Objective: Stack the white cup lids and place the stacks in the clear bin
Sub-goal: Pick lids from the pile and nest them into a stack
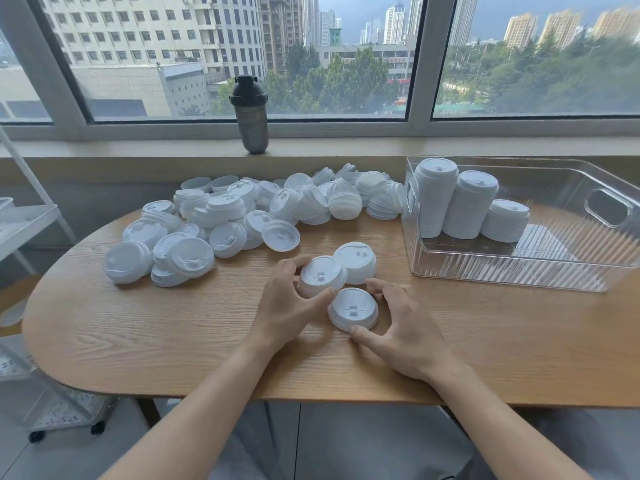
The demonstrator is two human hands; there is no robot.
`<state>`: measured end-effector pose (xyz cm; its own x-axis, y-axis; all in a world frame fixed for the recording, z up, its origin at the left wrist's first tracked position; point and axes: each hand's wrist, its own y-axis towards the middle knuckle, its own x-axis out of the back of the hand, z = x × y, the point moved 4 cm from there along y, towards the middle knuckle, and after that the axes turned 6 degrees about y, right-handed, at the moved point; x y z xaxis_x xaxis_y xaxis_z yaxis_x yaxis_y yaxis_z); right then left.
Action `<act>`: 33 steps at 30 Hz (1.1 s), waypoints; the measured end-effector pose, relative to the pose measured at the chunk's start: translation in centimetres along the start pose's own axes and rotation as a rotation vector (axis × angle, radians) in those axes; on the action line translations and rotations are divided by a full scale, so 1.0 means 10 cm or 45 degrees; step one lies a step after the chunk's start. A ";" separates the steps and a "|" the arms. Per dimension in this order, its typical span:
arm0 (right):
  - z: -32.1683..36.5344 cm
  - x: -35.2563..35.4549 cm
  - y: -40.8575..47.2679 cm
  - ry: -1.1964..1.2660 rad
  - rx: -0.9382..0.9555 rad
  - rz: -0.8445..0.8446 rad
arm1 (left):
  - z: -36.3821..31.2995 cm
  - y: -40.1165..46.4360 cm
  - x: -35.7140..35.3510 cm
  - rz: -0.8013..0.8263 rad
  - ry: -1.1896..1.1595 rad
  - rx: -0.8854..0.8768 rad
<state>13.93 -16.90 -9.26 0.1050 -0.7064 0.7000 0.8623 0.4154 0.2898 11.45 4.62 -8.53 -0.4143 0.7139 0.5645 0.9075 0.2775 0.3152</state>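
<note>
Two hands gather white cup lids on a wooden table (138,327) beside a clear bin (519,271).
The left hand (287,306) grips one lid (322,277); the right hand (405,327) pinches another (353,308), a third lid (356,261) touching behind. A loose pile (242,216) fills the far left; three stacks (467,202) stand in the bin's left corner. Bare wood runs along the near edge.

- Wooden bench (138,327) with rounded left end.
- Heap of loose white cup lids (242,213), upper middle.
- Three separate lids (353,308) at centre.
- Clear bin (519,271), right.
</note>
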 end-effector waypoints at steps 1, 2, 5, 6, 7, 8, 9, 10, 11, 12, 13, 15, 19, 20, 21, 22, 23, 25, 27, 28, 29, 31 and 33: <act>0.00 0.01 0.00 0.006 0.002 0.001 | -0.02 -0.01 0.00 0.011 -0.004 -0.036; 0.01 0.02 -0.01 0.007 0.003 -0.002 | -0.04 -0.02 -0.01 0.031 -0.006 -0.071; 0.03 0.02 -0.01 0.002 0.013 -0.007 | -0.07 -0.06 -0.04 0.097 -0.017 -0.156; 0.03 0.02 -0.01 0.001 0.016 0.003 | -0.07 -0.07 -0.04 0.116 -0.004 -0.179; 0.03 0.02 -0.01 0.006 0.014 0.012 | -0.08 -0.07 -0.05 0.134 0.012 -0.201; 0.03 0.03 -0.01 0.030 0.000 0.013 | -0.09 -0.08 -0.05 0.152 0.035 -0.222; 0.02 0.04 -0.01 0.081 -0.028 0.004 | -0.10 -0.09 -0.06 0.172 0.058 -0.245; 0.01 0.05 -0.01 0.155 -0.070 -0.016 | -0.11 -0.10 -0.07 0.191 0.085 -0.268; 0.00 0.08 -0.01 0.236 -0.110 -0.045 | -0.12 -0.10 -0.08 0.209 0.104 -0.292; -0.01 0.09 -0.01 0.308 -0.144 -0.078 | -0.12 -0.10 -0.09 0.231 0.116 -0.306; -0.02 0.11 -0.01 0.353 -0.163 -0.108 | -0.12 -0.11 -0.10 0.254 0.123 -0.315; -0.01 0.12 -0.01 0.364 -0.156 -0.145 | -0.12 -0.11 -0.12 0.283 0.150 -0.333; 0.03 0.07 0.00 0.239 -0.061 -0.110 | -0.11 -0.11 -0.15 0.332 0.243 -0.327; 0.03 0.06 0.00 0.203 -0.043 -0.103 | -0.11 -0.11 -0.15 0.338 0.264 -0.332; 0.02 0.05 0.00 0.177 -0.029 -0.102 | -0.11 -0.10 -0.16 0.344 0.277 -0.339; 0.02 0.06 0.01 0.160 -0.016 -0.103 | -0.10 -0.10 -0.17 0.353 0.286 -0.343; 0.02 0.06 0.01 0.150 -0.004 -0.105 | -0.10 -0.09 -0.18 0.360 0.296 -0.347; 0.03 0.05 0.01 0.128 0.022 -0.107 | -0.10 -0.09 -0.19 0.369 0.337 -0.357; 0.03 0.04 0.01 0.099 0.038 -0.117 | -0.10 -0.08 -0.20 0.373 0.383 -0.369; 0.03 0.04 0.01 0.092 0.033 -0.118 | -0.10 -0.08 -0.20 0.376 0.400 -0.369; 0.03 0.04 0.02 0.082 0.023 -0.115 | -0.10 -0.08 -0.20 0.380 0.416 -0.364; 0.02 0.03 0.02 0.037 0.012 -0.112 | -0.09 -0.07 -0.20 0.390 0.440 -0.348; 0.01 0.03 0.03 0.000 0.004 -0.115 | -0.08 -0.07 -0.20 0.396 0.454 -0.345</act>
<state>14.14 -16.90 -8.93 0.0268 -0.7412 0.6708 0.8665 0.3519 0.3541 11.60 2.48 -9.32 -0.1694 0.4607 0.8712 0.9603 -0.1217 0.2510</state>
